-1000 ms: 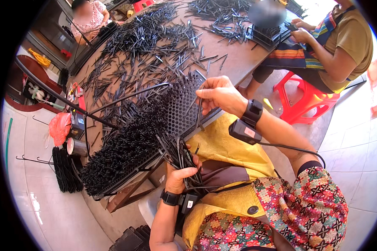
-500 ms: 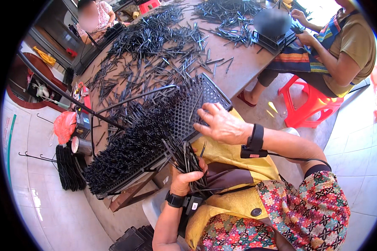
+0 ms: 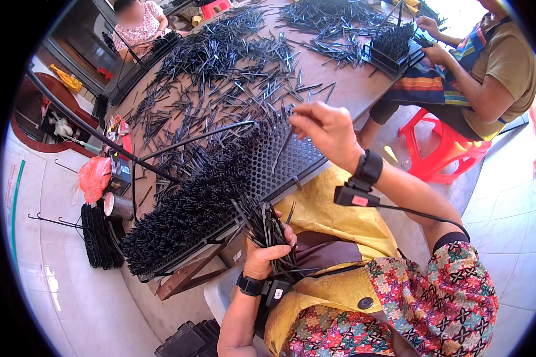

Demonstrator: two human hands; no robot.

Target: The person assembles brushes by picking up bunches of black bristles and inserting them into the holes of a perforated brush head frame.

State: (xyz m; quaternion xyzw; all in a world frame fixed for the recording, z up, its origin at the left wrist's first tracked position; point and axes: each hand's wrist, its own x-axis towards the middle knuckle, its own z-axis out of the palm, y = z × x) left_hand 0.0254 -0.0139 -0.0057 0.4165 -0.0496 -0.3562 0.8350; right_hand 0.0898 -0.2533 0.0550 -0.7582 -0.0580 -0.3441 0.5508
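Observation:
In my left hand (image 3: 267, 257) is a loose bundle of thin black strips (image 3: 261, 217), held in front of my body with the ends fanning upward. Above the bare end of a black perforated tray (image 3: 295, 156), my right hand (image 3: 329, 130) is raised, its thumb and fingers pinched. One slender black strip (image 3: 283, 152) slants down from those fingertips over the holes. Dense rows of black tufted pieces (image 3: 187, 205) stand upright in the rest of the tray. How the pieces sit in the holes is hidden.
Loose black strips (image 3: 214, 56) lie heaped across the brown table (image 3: 345, 98). A curved black rod (image 3: 95, 130) crosses at left, near a red plastic bag (image 3: 94, 174). One co-worker (image 3: 494, 77) sits on a red stool (image 3: 426, 143) at right; another (image 3: 140, 35) sits at far left.
My right hand has lifted off the tray and moved up and slightly right, with a strip at its fingertips. My left hand keeps its place around the bundle.

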